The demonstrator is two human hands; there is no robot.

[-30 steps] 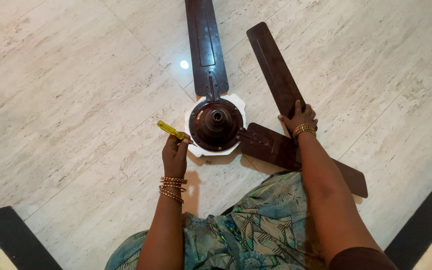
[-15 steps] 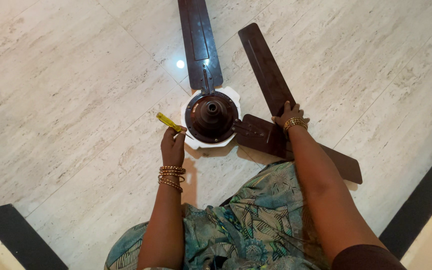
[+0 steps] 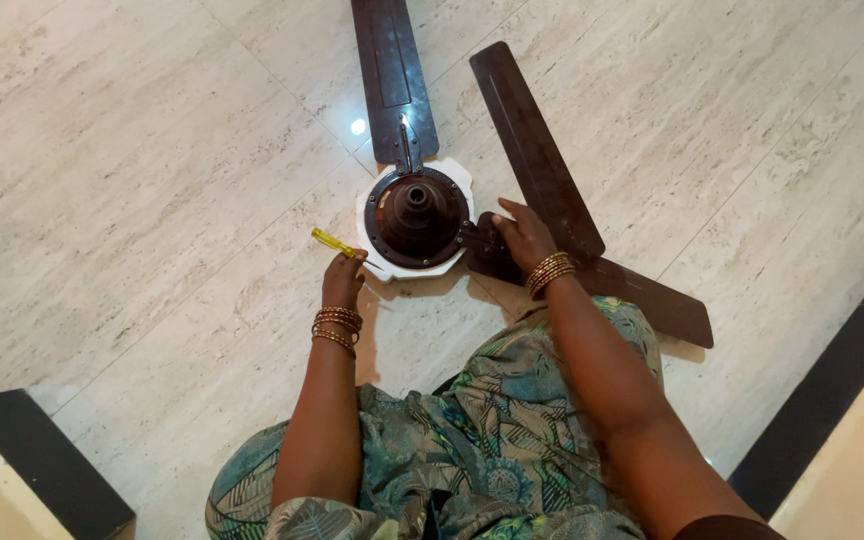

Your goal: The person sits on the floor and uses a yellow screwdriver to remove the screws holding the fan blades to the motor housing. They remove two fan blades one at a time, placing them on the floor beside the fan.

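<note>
A dark brown ceiling fan motor [image 3: 417, 217] lies on a white piece [image 3: 370, 255] on the marble floor. One brown blade [image 3: 390, 70] is fixed to it and points away from me. A second blade [image 3: 652, 295] lies by the motor's right side, under my right hand [image 3: 520, 235], whose fingers rest on the blade's bracket end. A third, loose blade [image 3: 532, 145] lies beyond it. My left hand [image 3: 342, 280] grips a yellow-handled screwdriver [image 3: 333, 243] just left of the motor.
Pale marble tiles [image 3: 132, 170] surround the fan. Dark border strips run along the floor at lower left [image 3: 32, 465] and lower right [image 3: 832, 390]. My patterned green garment [image 3: 472, 440] covers my lap below the fan.
My right hand has slid left off the loose blade onto the bracket end of the near blade by the motor. My left hand with the screwdriver has hardly moved.
</note>
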